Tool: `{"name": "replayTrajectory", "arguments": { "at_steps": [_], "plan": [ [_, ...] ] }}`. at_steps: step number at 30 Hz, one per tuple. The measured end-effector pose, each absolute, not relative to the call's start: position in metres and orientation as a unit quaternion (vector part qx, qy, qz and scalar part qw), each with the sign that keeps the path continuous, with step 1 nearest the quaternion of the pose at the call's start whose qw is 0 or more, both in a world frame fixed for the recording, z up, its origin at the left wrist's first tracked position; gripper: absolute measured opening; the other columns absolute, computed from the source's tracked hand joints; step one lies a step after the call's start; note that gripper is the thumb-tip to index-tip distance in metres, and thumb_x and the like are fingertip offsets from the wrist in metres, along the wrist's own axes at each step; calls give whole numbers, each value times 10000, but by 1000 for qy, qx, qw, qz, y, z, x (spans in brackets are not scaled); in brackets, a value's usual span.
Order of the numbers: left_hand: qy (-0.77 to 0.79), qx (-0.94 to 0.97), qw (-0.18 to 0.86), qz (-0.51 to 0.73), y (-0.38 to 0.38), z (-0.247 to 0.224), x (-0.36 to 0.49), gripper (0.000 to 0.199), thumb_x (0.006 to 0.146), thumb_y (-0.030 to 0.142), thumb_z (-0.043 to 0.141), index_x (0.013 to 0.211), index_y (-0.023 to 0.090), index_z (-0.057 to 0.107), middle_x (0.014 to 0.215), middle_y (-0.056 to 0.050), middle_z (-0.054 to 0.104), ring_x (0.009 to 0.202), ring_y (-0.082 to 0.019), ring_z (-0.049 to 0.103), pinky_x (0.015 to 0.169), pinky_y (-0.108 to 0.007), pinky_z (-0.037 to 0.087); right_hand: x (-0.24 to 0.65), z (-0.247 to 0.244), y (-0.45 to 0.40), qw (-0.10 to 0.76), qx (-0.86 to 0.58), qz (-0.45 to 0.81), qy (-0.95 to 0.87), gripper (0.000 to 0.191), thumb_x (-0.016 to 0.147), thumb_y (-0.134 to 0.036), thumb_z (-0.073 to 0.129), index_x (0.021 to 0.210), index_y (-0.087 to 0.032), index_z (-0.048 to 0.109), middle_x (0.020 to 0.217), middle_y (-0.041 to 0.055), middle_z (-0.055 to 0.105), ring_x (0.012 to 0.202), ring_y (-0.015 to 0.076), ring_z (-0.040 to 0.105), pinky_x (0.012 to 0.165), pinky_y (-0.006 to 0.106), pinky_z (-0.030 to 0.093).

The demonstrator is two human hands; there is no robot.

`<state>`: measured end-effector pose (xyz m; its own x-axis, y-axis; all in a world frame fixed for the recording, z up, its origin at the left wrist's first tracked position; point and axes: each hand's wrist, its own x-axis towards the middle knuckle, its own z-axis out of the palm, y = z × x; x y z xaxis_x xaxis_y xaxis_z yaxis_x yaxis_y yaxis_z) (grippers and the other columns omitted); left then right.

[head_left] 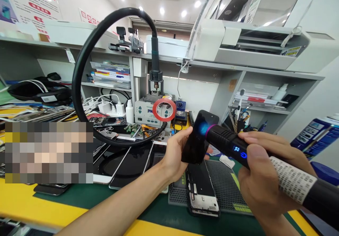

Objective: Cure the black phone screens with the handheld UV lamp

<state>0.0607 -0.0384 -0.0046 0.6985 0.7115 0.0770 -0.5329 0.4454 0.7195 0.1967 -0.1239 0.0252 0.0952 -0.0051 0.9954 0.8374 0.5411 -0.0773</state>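
Observation:
My left hand (174, 151) grips a black smartphone (195, 146) by its edges and holds it tilted above the bench. In my right hand (267, 179) is a black handheld UV torch (225, 140) with blue lit symbols and a white patterned band. Its purple-rimmed head points at the upper part of the phone, where a blue glow falls. Whether the torch head touches the glass I cannot tell. Below the phone, an opened phone screen assembly (202, 190) with metal plates lies on a grey perforated mat (225, 183).
Several phones and tablets (129, 165) lie to the left. Behind them stands a hot-air station (148, 110) with a looping black hose (79, 70) and a red tape roll (156, 114). A tool holder (238, 123) and a blue can (315, 133) are at right. Part of the left is pixelated.

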Motion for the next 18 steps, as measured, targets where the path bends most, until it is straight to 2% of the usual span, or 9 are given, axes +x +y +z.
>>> {"name": "replayTrajectory", "arguments": {
  "at_steps": [6, 12, 18],
  "plan": [
    [108, 361, 845, 379, -40, -2, 59, 453, 940, 409, 476, 870, 83, 783, 815, -148, 738, 727, -245, 698, 693, -361, 571, 215, 29, -130, 583, -335, -313, -670, 155, 832, -178, 674, 982, -216, 688, 950, 29, 725, 863, 189, 709, 784, 336, 573],
    [107, 343, 851, 382, -41, 1, 60, 441, 946, 371, 467, 855, 74, 780, 834, -140, 738, 704, -239, 701, 660, -369, 583, 198, 22, -129, 635, -406, -286, -592, 169, 849, -376, 696, 938, -238, 654, 957, 57, 682, 907, 244, 688, 785, 419, 595],
    [104, 345, 853, 378, -39, -1, 61, 455, 957, 396, 469, 896, 68, 778, 862, -148, 742, 739, -244, 707, 654, -349, 580, 188, 23, -129, 637, -409, -286, -587, 177, 843, -381, 698, 914, -228, 644, 943, 61, 679, 897, 249, 686, 777, 426, 588]
  ]
}}
